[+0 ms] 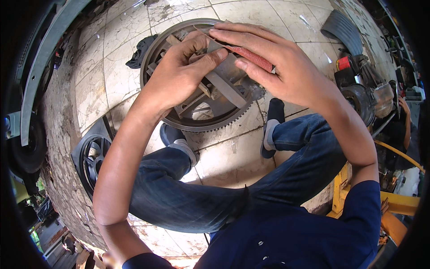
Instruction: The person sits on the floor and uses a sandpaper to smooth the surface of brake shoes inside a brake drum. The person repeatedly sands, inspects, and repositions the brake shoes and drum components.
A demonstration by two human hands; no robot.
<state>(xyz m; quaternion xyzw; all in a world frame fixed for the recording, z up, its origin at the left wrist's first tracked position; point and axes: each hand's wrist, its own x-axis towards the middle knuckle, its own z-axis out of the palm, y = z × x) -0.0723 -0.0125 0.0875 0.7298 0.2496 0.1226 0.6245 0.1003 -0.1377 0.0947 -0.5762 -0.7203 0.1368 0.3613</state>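
Note:
A piece of sandpaper (254, 58), reddish on its gritty face and grey on the back, is bent between my hands. My left hand (177, 74) pinches its grey end between thumb and fingers. On the other side, my right hand (286, 58) has its fingers over the reddish part and its thumb below. Beneath both hands a large round flywheel (197, 127) with a toothed rim lies near the floor. Flat metal bars (226, 87) and other pieces lie across the flywheel's middle, partly hidden by my hands.
My feet in dark shoes (274, 112) rest on the cracked tile floor (224, 166) near the flywheel. A black spoked wheel (93, 154) stands at left. At right are an engine-like machine (358, 92), a curved ribbed black piece (342, 29), a yellow frame (398, 202) and another person's arm (406, 123).

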